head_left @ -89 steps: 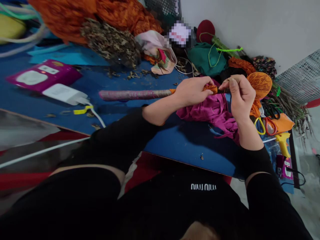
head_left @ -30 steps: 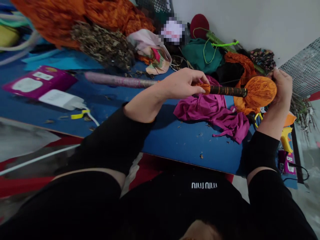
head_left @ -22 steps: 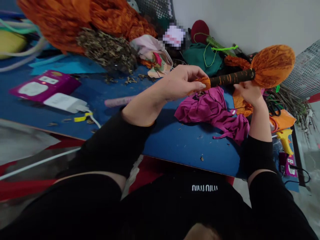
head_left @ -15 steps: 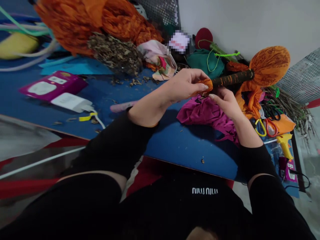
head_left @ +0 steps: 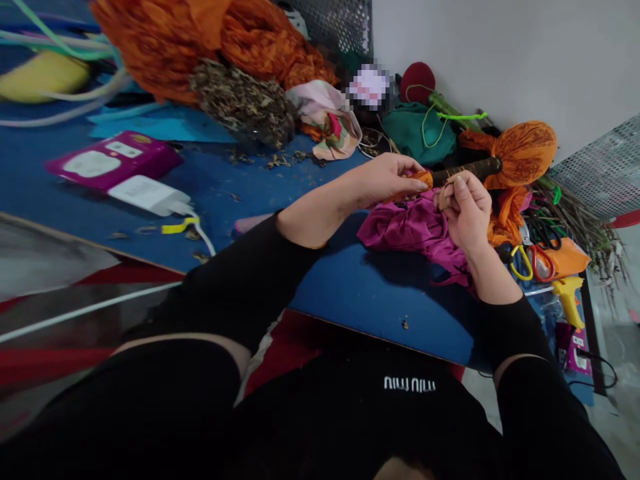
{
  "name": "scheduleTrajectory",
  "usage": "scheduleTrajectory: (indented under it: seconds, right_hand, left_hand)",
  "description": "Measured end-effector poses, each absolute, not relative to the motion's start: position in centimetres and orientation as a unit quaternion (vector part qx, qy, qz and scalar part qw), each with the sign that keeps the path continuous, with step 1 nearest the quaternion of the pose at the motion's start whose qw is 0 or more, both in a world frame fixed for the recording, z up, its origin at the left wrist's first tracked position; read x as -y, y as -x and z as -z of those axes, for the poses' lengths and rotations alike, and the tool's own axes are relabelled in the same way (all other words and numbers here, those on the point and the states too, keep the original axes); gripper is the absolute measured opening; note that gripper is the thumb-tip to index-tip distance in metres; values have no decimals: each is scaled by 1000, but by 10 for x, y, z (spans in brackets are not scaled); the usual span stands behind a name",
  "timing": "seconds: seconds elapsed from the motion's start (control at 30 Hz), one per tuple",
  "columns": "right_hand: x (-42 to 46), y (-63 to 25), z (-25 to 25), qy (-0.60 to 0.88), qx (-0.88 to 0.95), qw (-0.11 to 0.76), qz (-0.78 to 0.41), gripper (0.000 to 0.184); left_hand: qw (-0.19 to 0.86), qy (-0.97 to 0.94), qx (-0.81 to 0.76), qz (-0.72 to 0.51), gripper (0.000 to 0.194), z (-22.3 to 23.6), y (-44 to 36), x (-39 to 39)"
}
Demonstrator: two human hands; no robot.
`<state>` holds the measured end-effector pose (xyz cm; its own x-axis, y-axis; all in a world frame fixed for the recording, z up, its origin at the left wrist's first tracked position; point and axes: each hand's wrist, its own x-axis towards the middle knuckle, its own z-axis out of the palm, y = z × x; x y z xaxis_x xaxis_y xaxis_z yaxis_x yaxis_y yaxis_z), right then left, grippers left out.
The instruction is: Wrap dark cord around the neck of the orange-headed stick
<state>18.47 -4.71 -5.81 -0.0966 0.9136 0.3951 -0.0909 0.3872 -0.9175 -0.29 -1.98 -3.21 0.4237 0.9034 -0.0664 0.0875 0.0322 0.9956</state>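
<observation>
My left hand is closed around the near end of a dark stick, where orange cloth is wrapped. A rounded orange cloth bundle covers the stick's far end. My right hand is closed in a pinch just below the stick, fingertips together. A small brownish piece seems to show at those fingertips, but I cannot make out what it is. Beneath both hands lies crumpled magenta cloth on the blue table.
Orange cloth, a clump of dried plant matter and green cloth lie along the back. A purple power strip with a white charger is at left. Scissors and a yellow glue gun are at right.
My right hand has come off the stick's underside and turned upward into a pinch. The stick's far end has dropped and shifted slightly left; my left hand keeps its hold.
</observation>
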Motion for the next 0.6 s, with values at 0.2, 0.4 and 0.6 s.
scheduleTrajectory:
  seconds: [0.2,0.4,0.6]
  right_hand:
    - [58,-178,44,380,551,595,-444,63]
    - [77,-169,45,385,554,614,-410,61]
    - [68,-180,43,361,649,588,-321,53]
  left_hand:
    - [591,-590,-406,-372,17,38,-2,16]
    - [545,-638,-405,-364,13,51,-7,12]
    - [394,-741,-409,-358,25,59,-4,9]
